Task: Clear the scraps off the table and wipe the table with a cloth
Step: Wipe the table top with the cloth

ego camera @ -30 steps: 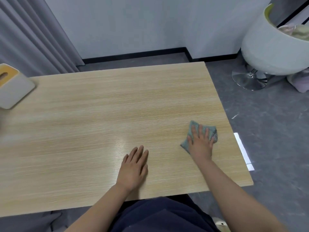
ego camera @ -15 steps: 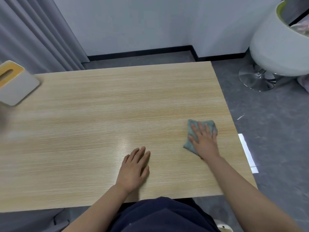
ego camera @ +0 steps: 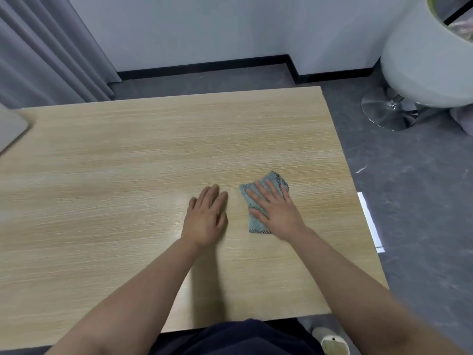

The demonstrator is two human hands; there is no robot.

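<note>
A small grey-green cloth [ego camera: 256, 224] lies flat on the light wooden table [ego camera: 128, 162], right of centre. My right hand [ego camera: 275, 210] presses down on the cloth with straight, spread fingers and covers most of it. My left hand [ego camera: 206, 217] rests palm down on the bare wood just to the left of the cloth, fingers straight. No scraps show on the tabletop.
A grey box [ego camera: 10, 129] sits at the table's far left edge, mostly cut off. A white swivel chair [ego camera: 425, 62] with a chrome base [ego camera: 389, 114] stands on the grey floor to the far right. Grey curtains [ego camera: 46, 47] hang at the back left. White paper [ego camera: 369, 221] lies on the floor by the table's right edge.
My right hand has slid the cloth leftward from near the table's right edge toward my left hand. The view has shifted right, so the grey box is nearly out of frame.
</note>
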